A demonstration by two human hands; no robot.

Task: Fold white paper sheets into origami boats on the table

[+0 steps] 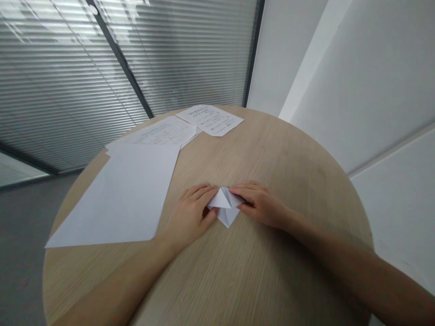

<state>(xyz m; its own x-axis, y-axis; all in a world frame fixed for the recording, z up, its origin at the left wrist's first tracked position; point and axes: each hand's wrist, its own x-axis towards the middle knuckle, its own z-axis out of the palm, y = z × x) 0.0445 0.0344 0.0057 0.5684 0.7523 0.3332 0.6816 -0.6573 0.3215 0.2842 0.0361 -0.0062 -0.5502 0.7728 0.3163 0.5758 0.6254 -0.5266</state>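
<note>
A small piece of folded white paper (222, 199) is between my two hands, low over the wooden table. It has a raised, creased upper part and a pointed flap hanging toward me. My left hand (194, 209) grips its left side, thumb below and fingers above. On the opposite side my right hand (260, 203) pinches the paper's right corner between thumb and fingers. Parts of both edges are hidden under the fingertips.
The round wooden table (272, 149) fills the middle. Large blank white sheets (136, 194) lie at the left, overlapping printed pages (166, 131). Another printed sheet (214, 118) rests near the far edge. Window blinds (190, 50) and a white wall (374, 81) stand beyond.
</note>
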